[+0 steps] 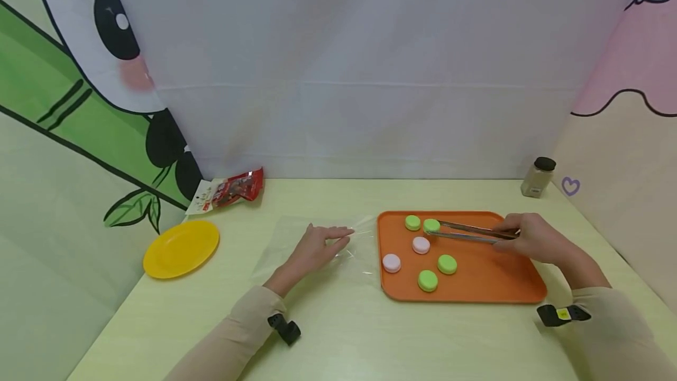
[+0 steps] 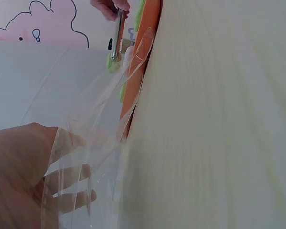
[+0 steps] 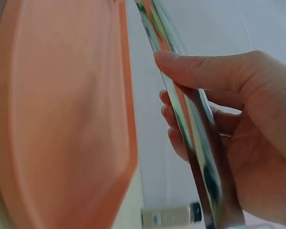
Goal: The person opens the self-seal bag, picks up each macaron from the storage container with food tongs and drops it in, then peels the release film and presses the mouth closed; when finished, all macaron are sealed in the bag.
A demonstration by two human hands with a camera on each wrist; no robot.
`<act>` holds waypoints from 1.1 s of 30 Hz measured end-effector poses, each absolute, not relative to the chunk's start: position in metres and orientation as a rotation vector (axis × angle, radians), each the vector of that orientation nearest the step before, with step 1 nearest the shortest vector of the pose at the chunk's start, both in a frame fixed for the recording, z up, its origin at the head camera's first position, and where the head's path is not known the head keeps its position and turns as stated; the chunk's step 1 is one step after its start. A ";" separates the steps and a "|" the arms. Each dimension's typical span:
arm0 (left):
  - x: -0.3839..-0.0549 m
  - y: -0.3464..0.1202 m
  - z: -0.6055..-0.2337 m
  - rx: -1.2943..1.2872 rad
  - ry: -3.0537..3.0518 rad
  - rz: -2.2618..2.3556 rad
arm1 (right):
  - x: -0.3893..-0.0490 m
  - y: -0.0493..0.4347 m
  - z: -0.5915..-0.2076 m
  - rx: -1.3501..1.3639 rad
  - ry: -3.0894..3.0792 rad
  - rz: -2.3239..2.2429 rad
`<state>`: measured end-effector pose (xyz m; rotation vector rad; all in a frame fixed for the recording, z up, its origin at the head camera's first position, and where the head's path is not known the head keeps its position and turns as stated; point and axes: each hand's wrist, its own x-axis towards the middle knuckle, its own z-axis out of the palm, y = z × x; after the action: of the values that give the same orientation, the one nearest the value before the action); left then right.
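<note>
My right hand holds metal tongs over the orange tray, thumb on one arm and fingers on the other. At the tray's far left, the tong tips sit on either side of a green macaron. Another green macaron and a pink macaron are close to it. My left hand is spread beside the tray, thumb apart from the straight fingers. A clear plastic bag covers those fingers in the left wrist view, and they show through it.
Nearer on the tray are green macarons and a pink one. A yellow plate stands at the left table edge, with a red snack packet behind it. A black-capped jar is at the back right.
</note>
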<state>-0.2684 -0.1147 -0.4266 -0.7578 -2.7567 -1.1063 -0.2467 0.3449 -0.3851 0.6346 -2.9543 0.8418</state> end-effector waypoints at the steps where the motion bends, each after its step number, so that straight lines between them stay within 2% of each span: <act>1: -0.268 -0.115 -0.426 -0.759 -2.757 -1.109 | -0.247 0.338 -0.383 0.653 -2.945 0.840; 10: -0.270 -0.114 -0.422 -0.773 -2.730 -1.093 | -0.252 0.265 -0.372 0.879 -2.945 0.692; 16: -0.270 -0.115 -0.425 -0.769 -2.749 -1.073 | -0.258 0.231 -0.376 0.897 -2.997 0.749; 28: -0.268 -0.114 -0.427 -0.769 -2.742 -1.084 | -0.264 0.193 -0.381 0.913 -3.014 0.843; 33: -0.269 -0.114 -0.427 -0.800 -2.724 -1.089 | -0.263 0.188 -0.382 1.028 -2.954 0.813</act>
<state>-0.2692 -0.1138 -0.4266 -0.7995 -2.7240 -1.0886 -0.2631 0.1881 -0.3816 1.0277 -2.9538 0.8129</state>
